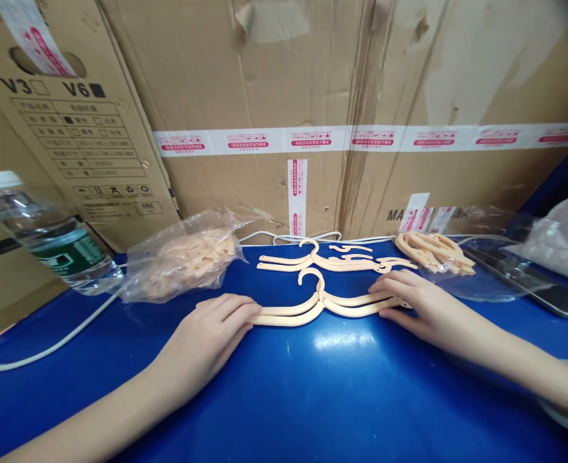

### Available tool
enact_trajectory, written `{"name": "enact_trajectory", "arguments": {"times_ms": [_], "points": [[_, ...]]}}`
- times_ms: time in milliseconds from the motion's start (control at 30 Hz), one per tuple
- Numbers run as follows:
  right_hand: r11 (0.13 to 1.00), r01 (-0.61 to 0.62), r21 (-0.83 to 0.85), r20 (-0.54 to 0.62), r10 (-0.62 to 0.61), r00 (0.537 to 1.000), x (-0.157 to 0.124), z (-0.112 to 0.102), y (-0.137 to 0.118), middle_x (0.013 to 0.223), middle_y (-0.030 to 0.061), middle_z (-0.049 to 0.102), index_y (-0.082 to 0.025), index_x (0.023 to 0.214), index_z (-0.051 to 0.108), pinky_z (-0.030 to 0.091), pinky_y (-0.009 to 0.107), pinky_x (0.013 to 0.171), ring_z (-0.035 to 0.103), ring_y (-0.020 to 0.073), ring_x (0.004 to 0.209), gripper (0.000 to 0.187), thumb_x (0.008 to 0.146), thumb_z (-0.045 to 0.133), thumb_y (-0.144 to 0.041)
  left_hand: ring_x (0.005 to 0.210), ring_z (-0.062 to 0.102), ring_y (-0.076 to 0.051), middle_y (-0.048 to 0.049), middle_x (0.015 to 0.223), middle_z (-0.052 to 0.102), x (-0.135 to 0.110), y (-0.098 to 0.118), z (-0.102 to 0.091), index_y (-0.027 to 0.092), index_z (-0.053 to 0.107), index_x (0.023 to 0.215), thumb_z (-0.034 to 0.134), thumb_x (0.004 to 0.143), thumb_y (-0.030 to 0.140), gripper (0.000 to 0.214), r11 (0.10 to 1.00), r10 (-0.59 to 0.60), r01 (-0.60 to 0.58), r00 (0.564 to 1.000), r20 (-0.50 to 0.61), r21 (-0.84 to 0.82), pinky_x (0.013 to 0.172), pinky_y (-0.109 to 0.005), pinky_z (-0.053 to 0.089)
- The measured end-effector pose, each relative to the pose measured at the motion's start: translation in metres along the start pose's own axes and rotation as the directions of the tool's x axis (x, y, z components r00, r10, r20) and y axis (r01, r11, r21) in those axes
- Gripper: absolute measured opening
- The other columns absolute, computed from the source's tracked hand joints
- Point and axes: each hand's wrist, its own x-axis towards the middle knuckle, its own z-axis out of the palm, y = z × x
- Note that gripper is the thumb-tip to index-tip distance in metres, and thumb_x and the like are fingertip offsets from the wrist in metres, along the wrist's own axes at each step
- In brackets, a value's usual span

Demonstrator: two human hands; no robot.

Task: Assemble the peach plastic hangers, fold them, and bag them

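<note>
A cream plastic hanger lies across the blue table, its hook curling up from the middle. My left hand is closed over its left end, fingers together. Around its right end my right hand pinches the tip between thumb and fingers. Just behind lies a second cream hanger, flat on the table. Small cream hanger pieces are set out beside and on its right arm. The ends under my hands are partly hidden.
A clear bag of cream parts and a water bottle stand left. To the right are an opened bag with hanger arms, a phone and a white bag. Cartons wall the back; a white cable runs left.
</note>
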Motion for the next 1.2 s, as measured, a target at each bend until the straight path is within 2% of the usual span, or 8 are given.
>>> {"name": "enact_trajectory", "arguments": {"times_ms": [233,567,733,933,1067,1200], "points": [[0.999,0.023,-0.030,0.032,-0.022,0.999,0.000,0.000,0.002,0.108,0.0111,0.064,-0.021,0.113,0.062,0.050,0.043,0.087,0.060,0.0258,0.099,0.024,0.094,0.047,-0.025,0.103,0.061,-0.022,-0.0084,0.112,0.066,0.000,-0.002,-0.001,0.020,0.058,0.117,0.042,0.097,0.025,0.026,0.990,-0.111,0.115,0.993,0.048,-0.082,0.087,-0.037,0.053],[0.999,0.046,-0.023,0.047,-0.044,0.998,0.002,-0.004,-0.001,0.102,0.0099,0.065,-0.022,0.107,0.065,0.051,0.040,0.082,0.061,0.0244,0.093,0.023,0.096,0.046,-0.027,0.101,0.062,-0.022,-0.0072,0.111,0.066,-0.001,-0.002,-0.001,0.021,0.059,0.114,0.040,0.098,0.024,0.025,0.982,-0.138,0.148,0.987,0.087,-0.116,0.086,-0.037,0.052],[0.996,0.066,-0.068,0.059,-0.062,0.996,0.001,-0.003,0.003,0.107,0.0114,0.065,-0.020,0.114,0.063,0.052,0.043,0.085,0.061,0.0259,0.098,0.026,0.095,0.046,-0.023,0.101,0.062,-0.022,-0.0068,0.111,0.066,-0.002,-0.003,0.000,0.021,0.059,0.115,0.040,0.098,0.025,0.026,0.988,-0.120,0.126,0.990,0.076,-0.091,0.085,-0.038,0.053],[0.987,0.117,-0.109,-0.031,-0.121,0.992,0.000,-0.012,0.020,0.110,0.0130,0.068,-0.019,0.116,0.065,0.054,0.044,0.084,0.064,0.0278,0.100,0.031,0.091,0.046,-0.019,0.102,0.063,-0.024,-0.0086,0.112,0.067,0.000,-0.002,0.001,0.018,0.060,0.113,0.039,0.098,0.023,0.026,0.998,-0.061,0.061,0.998,0.024,-0.007,0.086,-0.040,0.054],[0.985,0.087,-0.149,-0.041,-0.094,0.995,-0.002,-0.022,0.032,0.109,0.0117,0.069,-0.020,0.114,0.066,0.053,0.047,0.084,0.064,0.0286,0.101,0.035,0.090,0.041,-0.017,0.102,0.064,-0.025,-0.0099,0.112,0.068,-0.001,-0.001,0.003,0.017,0.062,0.113,0.040,0.098,0.024,0.027,0.997,0.015,-0.011,0.998,-0.058,0.076,0.086,-0.042,0.054],[0.989,0.055,-0.139,-0.025,-0.059,0.998,-0.002,-0.026,0.034,0.105,0.0118,0.070,-0.019,0.106,0.069,0.053,0.046,0.082,0.065,0.0288,0.096,0.030,0.090,0.044,-0.023,0.103,0.064,-0.025,-0.0086,0.113,0.068,-0.003,-0.001,0.004,0.018,0.062,0.115,0.043,0.097,0.020,0.026,0.993,0.055,-0.047,0.996,-0.073,0.110,0.087,-0.041,0.054]]}}
